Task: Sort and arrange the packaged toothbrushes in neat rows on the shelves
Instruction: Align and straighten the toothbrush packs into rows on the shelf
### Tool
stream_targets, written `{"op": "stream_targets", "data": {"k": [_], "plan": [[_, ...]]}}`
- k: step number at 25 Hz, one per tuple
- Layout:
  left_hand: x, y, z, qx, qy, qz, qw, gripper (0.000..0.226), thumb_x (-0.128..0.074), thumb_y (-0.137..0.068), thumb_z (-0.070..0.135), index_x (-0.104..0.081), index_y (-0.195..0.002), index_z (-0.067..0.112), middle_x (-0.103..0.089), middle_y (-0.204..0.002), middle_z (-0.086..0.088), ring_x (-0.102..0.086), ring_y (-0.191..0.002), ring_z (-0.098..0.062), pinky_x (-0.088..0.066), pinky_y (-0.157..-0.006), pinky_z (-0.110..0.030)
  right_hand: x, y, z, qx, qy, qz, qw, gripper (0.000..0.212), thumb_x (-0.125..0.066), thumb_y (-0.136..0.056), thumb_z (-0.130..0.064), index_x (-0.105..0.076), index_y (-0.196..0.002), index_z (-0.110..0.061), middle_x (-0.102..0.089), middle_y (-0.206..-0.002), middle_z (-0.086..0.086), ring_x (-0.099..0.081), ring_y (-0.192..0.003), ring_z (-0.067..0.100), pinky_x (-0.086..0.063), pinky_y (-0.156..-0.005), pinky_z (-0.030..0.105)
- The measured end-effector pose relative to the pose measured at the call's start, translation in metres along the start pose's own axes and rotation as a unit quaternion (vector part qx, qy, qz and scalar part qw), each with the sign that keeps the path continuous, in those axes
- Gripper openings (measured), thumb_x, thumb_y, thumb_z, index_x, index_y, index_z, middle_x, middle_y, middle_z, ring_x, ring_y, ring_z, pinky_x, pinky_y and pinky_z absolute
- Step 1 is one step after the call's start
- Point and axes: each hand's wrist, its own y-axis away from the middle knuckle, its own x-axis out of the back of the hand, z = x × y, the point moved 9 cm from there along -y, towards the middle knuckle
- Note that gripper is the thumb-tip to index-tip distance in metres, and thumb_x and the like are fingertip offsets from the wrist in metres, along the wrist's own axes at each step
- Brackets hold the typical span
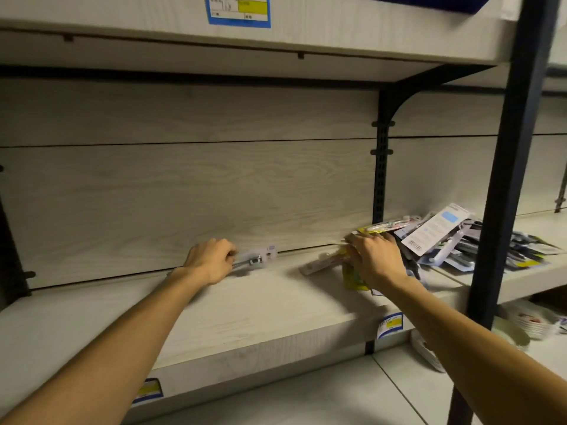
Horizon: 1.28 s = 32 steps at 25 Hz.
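Toothbrush packs point(454, 237) lie heaped at the shelf's point(245, 308) right end; left hand point(208, 260) pinches one clear pack point(259, 256) near the back panel; right hand point(376, 260) grips a yellow pack point(352, 276); light, stiff, slippery blister cards, probably best held by their edges.

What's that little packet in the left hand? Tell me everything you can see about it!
The toothbrush pack is a long, narrow, see-through packet with a pale card end that has a small purplish mark. A grey toothbrush handle shows inside. It lies flat on the wooden shelf, close to the back panel, pointing right. The left hand grips its left end with curled fingers. It sits alone, apart from the pile further right.
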Motion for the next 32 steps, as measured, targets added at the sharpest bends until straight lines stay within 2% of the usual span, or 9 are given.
{"op": "stream_targets", "data": {"k": [3, 6, 9, 12, 15, 18, 21, 29, 32], "plan": [[0.025, 0.0, -0.008, 0.021, 0.088, 0.04, 0.995, 0.021, -0.059, -0.094, 0.031, -0.073, -0.109, 0.03, -0.075, -0.107, 0.002, -0.067, -0.1, -0.029, -0.052, -0.077, -0.032, 0.028, -0.014, 0.002, -0.01, -0.137, 0.047, 0.989, 0.027, -0.052, -0.099, -0.042, -0.069, -0.089, -0.023, -0.073, -0.079, 0.001, -0.067, -0.071, 0.03, -0.054, -0.066, 0.038], [0.044, 0.001, -0.018, 0.04, 0.193, 0.05, 0.979, 0.011, -0.062, -0.093, 0.027, -0.071, -0.085, 0.028, -0.073, -0.086, 0.005, -0.067, -0.082, -0.021, -0.049, -0.068, -0.029, 0.053, -0.029, 0.005, -0.078, -0.245, 0.072, 0.964, 0.04, -0.05, -0.1, -0.048, -0.067, -0.079, -0.018, -0.067, -0.066, -0.003, -0.06, -0.057, 0.02, -0.048, -0.054, 0.034], [0.06, 0.002, -0.027, 0.054, 0.297, 0.059, 0.951, 0.016, -0.065, -0.091, 0.019, -0.069, -0.077, 0.026, -0.071, -0.077, 0.006, -0.065, -0.075, -0.015, -0.049, -0.07, -0.029, 0.076, -0.041, -0.005, -0.1, -0.342, 0.098, 0.929, 0.037, -0.053, -0.1, -0.041, -0.071, -0.082, -0.014, -0.069, -0.068, -0.001, -0.058, -0.058, 0.014, -0.046, -0.056, 0.033], [0.063, 0.004, -0.035, 0.079, 0.411, 0.051, 0.907, 0.019, -0.065, -0.091, 0.01, -0.068, -0.077, 0.021, -0.072, -0.073, 0.001, -0.064, -0.071, -0.018, -0.051, -0.073, -0.031, 0.072, -0.052, -0.014, -0.123, -0.478, 0.09, 0.865, 0.025, -0.057, -0.1, -0.033, -0.073, -0.105, -0.014, -0.075, -0.091, 0.003, -0.07, -0.079, 0.012, -0.057, -0.071, 0.029], [0.061, 0.013, -0.041, 0.116, 0.5, 0.053, 0.857, 0.011, -0.062, -0.095, 0.006, -0.069, -0.088, 0.011, -0.07, -0.078, -0.007, -0.062, -0.065, -0.017, -0.053, -0.063, -0.029, 0.049, -0.056, -0.034, -0.137, -0.542, 0.042, 0.828, 0.03, -0.057, -0.1, -0.027, -0.069, -0.118, -0.005, -0.075, -0.1, 0.011, -0.072, -0.089, 0.021, -0.06, -0.082, 0.039], [0.064, 0.026, -0.041, 0.135, 0.525, 0.056, 0.838, 0.014, -0.058, -0.097, 0.003, -0.064, -0.109, 0.006, -0.067, -0.079, -0.003, -0.063, -0.053, -0.004, -0.051, -0.047, -0.019, 0.03, -0.058, -0.058, -0.128, -0.571, -0.018, 0.811, 0.033, -0.056, -0.101, -0.026, -0.065, -0.125, -0.005, -0.073, -0.108, 0.012, -0.071, -0.096, 0.024, -0.058, -0.089, 0.042], [0.071, 0.031, -0.044, 0.149, 0.527, 0.064, 0.834, 0.021, -0.056, -0.096, -0.001, -0.06, -0.115, 0.008, -0.066, -0.081, -0.003, -0.061, -0.047, 0.003, -0.048, -0.041, -0.017, 0.017, -0.061, -0.076, -0.123, -0.607, -0.058, 0.783, 0.035, -0.057, -0.101, -0.026, -0.062, -0.128, -0.004, -0.071, -0.111, 0.012, -0.07, -0.097, 0.025, -0.057, -0.085, 0.036], [0.061, 0.049, -0.051, 0.203, 0.509, 0.068, 0.834, 0.026, -0.055, -0.094, -0.009, -0.058, -0.114, 0.007, -0.064, -0.087, -0.007, -0.061, -0.047, 0.0, -0.047, -0.038, -0.018, -0.007, -0.07, -0.088, -0.11, -0.635, -0.102, 0.758, 0.027, -0.058, -0.1, -0.026, -0.067, -0.117, -0.007, -0.071, -0.099, 0.011, -0.068, -0.087, 0.025, -0.055, -0.078, 0.037], [0.064, 0.061, -0.071, 0.227, 0.495, 0.101, 0.832, 0.029, -0.055, -0.093, -0.009, -0.06, -0.118, 0.006, -0.066, -0.085, -0.005, -0.064, -0.056, -0.007, -0.053, -0.046, -0.022, -0.02, -0.078, -0.096, -0.115, -0.646, -0.116, 0.746, 0.03, -0.058, -0.099, -0.025, -0.068, -0.116, -0.003, -0.07, -0.095, 0.012, -0.067, -0.084, 0.026, -0.053, -0.077, 0.036]]}}
